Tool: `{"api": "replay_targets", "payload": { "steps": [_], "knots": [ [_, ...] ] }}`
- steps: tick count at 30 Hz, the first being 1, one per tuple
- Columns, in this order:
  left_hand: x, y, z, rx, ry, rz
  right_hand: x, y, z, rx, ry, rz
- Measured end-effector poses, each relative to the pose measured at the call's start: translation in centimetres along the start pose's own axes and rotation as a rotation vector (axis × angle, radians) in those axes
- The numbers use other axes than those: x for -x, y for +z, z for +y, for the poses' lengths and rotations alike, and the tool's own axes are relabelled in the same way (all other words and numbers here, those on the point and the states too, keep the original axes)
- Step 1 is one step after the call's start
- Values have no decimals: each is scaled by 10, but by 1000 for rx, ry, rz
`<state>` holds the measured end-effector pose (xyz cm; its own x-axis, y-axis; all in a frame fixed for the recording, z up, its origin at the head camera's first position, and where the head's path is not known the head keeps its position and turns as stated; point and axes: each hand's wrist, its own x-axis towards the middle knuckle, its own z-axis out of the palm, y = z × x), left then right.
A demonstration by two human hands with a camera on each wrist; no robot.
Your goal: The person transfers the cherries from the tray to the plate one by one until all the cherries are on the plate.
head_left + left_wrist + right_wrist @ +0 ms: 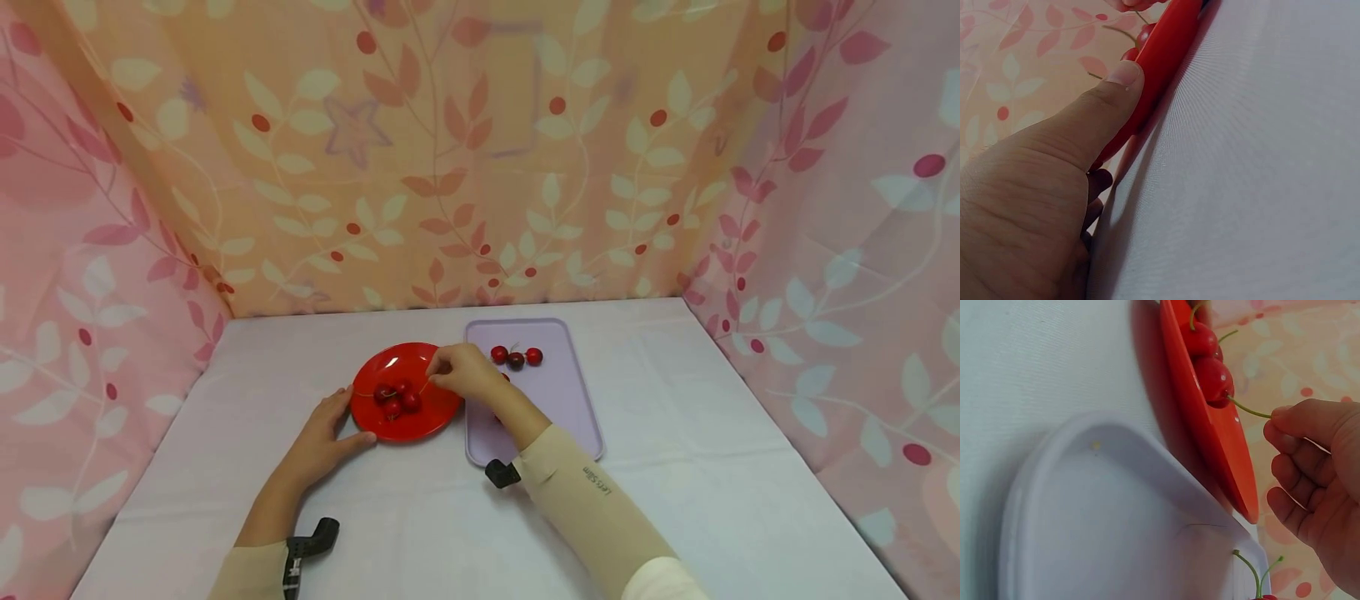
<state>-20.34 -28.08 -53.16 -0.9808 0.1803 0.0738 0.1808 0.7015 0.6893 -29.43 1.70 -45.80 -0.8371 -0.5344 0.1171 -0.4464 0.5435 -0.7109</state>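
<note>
A round red plate (420, 429) bears several red cherries (392, 408), bunched near its middle. My left hand (326, 437) holds the plate's left rim, thumb at the near side and fingers further back; in the left wrist view the thumb (1124, 75) lies against the rim. Over the plate's right side, my right hand (468, 372) pinches a green stem (1250, 411) between thumb and forefinger. That stem runs to a cherry (1214, 380) touching the others on the plate. The right hand's other fingers are loosely bent.
A lilac tray (558, 400) lies to the right of the plate, partly under my right forearm. More cherries (534, 357) with stems sit in it, some half hidden by the hand and wrist. White cloth (675, 400) covers the table; a patterned curtain (465, 167) hangs behind.
</note>
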Motion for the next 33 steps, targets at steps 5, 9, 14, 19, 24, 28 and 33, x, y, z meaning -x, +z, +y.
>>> {"api": "replay_targets", "payload": {
  "steps": [5, 9, 14, 19, 24, 28, 33],
  "knots": [
    [0, 0, 0, 5, 0, -5, -2, 5, 1, -1, 17, -16],
    [1, 0, 0, 1, -5, -6, -3, 7, 0, 1, 23, -14],
    [1, -2, 0, -4, -16, -10, -4, 7, -3, 8, 20, -35],
    [2, -2, 1, 12, -10, -10, -5, 3, -6, 73, -19, -50],
    [2, -2, 1, 10, -19, -14, -3, -8, -13, 96, -29, -57],
    [2, -2, 1, 7, -15, -11, -2, -19, -15, 125, -49, -47],
    [1, -3, 0, 5, -12, -9, -3, -35, -16, 182, -79, -13]
  ]
}}
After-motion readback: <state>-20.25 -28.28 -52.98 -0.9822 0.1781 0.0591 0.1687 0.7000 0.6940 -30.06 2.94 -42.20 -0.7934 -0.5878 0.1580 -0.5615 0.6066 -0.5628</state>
